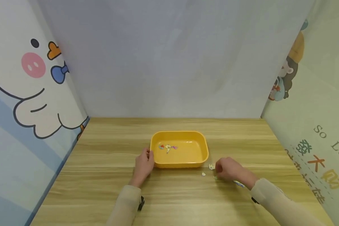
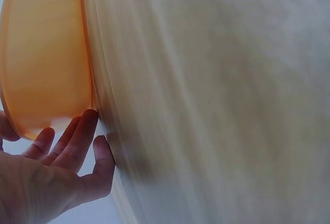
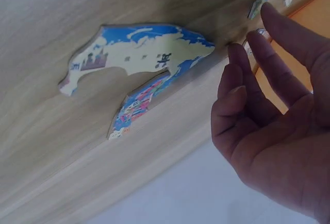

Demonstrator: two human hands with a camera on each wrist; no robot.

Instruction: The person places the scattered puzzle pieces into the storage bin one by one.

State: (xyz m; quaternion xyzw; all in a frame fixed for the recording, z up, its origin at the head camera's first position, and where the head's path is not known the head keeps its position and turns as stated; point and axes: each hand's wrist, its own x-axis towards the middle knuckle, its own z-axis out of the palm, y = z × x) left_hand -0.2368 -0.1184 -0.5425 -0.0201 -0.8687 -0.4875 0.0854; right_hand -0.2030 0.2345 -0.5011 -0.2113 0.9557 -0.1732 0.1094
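My left hand (image 1: pixel 144 164) holds the near-left side of a yellow tray (image 1: pixel 178 165), thumb at the rim and fingertips against the outer wall (image 2: pixel 46 54). Inside the tray lie three small flat puzzle pieces: a red and grey one (image 1: pixel 161 147), a pale one (image 1: pixel 168 147) and a pink one (image 1: pixel 174 147). My right hand (image 1: pixel 228 169) hovers low over the table, right of the tray, its fingers loosely bent with nothing between them. Close by its thumb is a small green piece (image 3: pixel 258 6). Below the hand lie a long blue and cream piece (image 3: pixel 139 49) and a narrower multicoloured one (image 3: pixel 139 103).
A pale piece (image 1: pixel 211 166) lies beside the tray's near-right corner, with a tiny one (image 1: pixel 203 174) just in front of it. The wood-grain table (image 1: pixel 107 194) ends at a grey cloth backdrop (image 1: pixel 175 62). Printed cloths hang at both sides.
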